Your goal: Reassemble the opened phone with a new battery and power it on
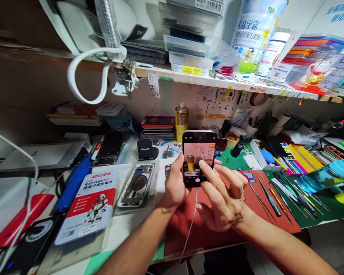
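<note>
A smartphone (199,152) stands upright in my left hand (174,185), whose thumb lies along its left edge. The lit screen shows a camera view of the yellow can (182,122) and the wall behind. My right hand (225,194) is in front of the phone with its fingers apart; the index fingertip is at the lower part of the screen, and I cannot tell if it touches. A white cable (191,229) runs down from the phone's bottom over the red mat (177,238). An opened phone (137,185) lies to the left of my left hand.
A battery package (87,206) lies at the left beside a blue-handled tool (74,183). Several tweezers and screwdrivers (269,196) are on the mats at the right, near a blue water bottle (326,175). A loaded shelf (189,76) overhangs the bench, with a white looped strap (88,76) hanging down.
</note>
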A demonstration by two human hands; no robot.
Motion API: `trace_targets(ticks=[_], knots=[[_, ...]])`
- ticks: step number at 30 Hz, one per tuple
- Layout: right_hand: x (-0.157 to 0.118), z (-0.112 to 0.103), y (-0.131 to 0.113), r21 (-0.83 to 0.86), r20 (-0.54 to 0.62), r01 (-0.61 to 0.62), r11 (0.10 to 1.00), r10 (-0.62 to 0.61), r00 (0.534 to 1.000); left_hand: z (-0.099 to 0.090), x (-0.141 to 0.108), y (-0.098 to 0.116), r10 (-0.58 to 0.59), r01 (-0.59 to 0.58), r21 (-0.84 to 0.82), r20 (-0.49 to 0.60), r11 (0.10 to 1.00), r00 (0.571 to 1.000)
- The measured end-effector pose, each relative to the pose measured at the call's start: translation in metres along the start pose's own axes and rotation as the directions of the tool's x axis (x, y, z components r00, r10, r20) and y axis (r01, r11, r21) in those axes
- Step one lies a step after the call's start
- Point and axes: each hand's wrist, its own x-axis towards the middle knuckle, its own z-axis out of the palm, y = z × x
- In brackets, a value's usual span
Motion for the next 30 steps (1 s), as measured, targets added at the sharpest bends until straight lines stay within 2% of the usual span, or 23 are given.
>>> trace_targets(ticks=[7,12,22,30], knots=[[0.001,-0.002,-0.005,-0.038,-0.018,0.005,0.999,-0.005,1.0,0.001,-0.003,0.005,-0.021,0.019,0.027,0.076,0.999,0.997],[-0.007,-0.005,-0.008,0.019,-0.037,0.062,0.998,-0.061,0.997,-0.001,-0.007,0.01,-0.118,0.105,0.087,0.157,0.991,0.981],[0.001,-0.007,-0.006,0.063,0.003,0.08,0.995,-0.081,0.997,-0.002,-0.007,0.012,-0.116,0.105,0.085,0.135,0.991,0.984],[0.007,-0.003,-0.01,0.077,0.02,0.043,0.996,-0.044,0.999,-0.003,-0.005,0.011,-0.094,0.091,0.034,0.113,0.995,0.989]])
